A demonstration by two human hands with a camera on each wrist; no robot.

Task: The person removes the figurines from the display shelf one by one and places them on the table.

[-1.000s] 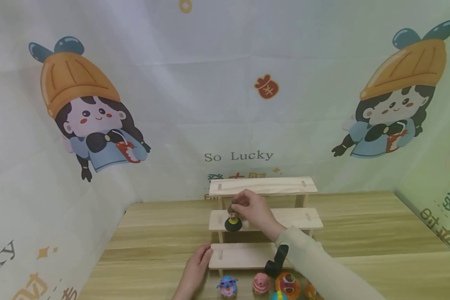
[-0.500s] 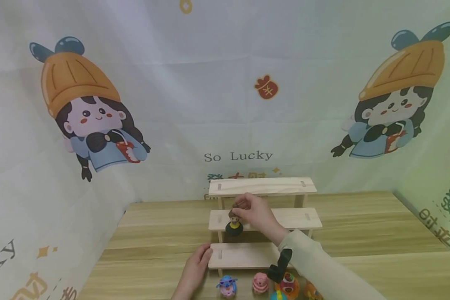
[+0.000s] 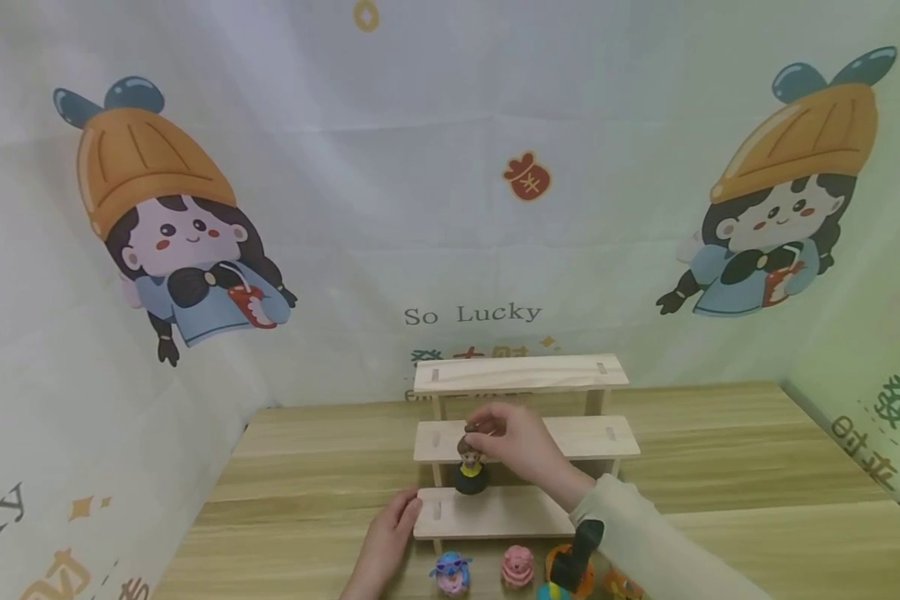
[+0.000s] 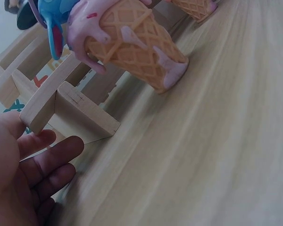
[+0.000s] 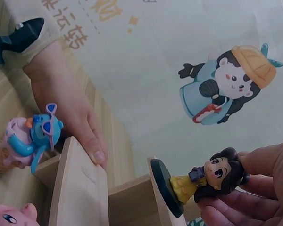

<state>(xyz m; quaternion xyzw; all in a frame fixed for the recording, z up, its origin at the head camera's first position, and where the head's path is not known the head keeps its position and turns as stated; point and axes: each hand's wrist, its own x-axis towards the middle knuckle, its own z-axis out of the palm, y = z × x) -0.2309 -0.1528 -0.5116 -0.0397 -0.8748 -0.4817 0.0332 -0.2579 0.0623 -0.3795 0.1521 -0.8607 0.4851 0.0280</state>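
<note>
My right hand (image 3: 525, 446) pinches a small doll figurine (image 3: 470, 473) by its head. The figurine has brown hair, a yellow dress and a round black base. In the head view it appears upright just above the back of the lowest board; whether the base touches wood I cannot tell. That board belongs to a three-tier wooden display stand (image 3: 513, 515). At the board's left end, my left hand (image 3: 388, 537) grips the edge. Its thumb (image 5: 95, 150) lies on top in the right wrist view, while the other fingers (image 4: 52, 165) curl loosely below the board.
In front of the stand are a blue character figurine on an ice-cream cone (image 3: 451, 573), a pink figurine (image 3: 518, 567) and several orange and blue-yellow ones, partly covered by a black wrist mount (image 3: 579, 554). A printed cloth (image 3: 345, 250) hangs behind the wooden table (image 3: 300, 492).
My right hand has brought the doll figurine down and forward, from the middle tier to over the lowest board. The left hand keeps its grip on the stand.
</note>
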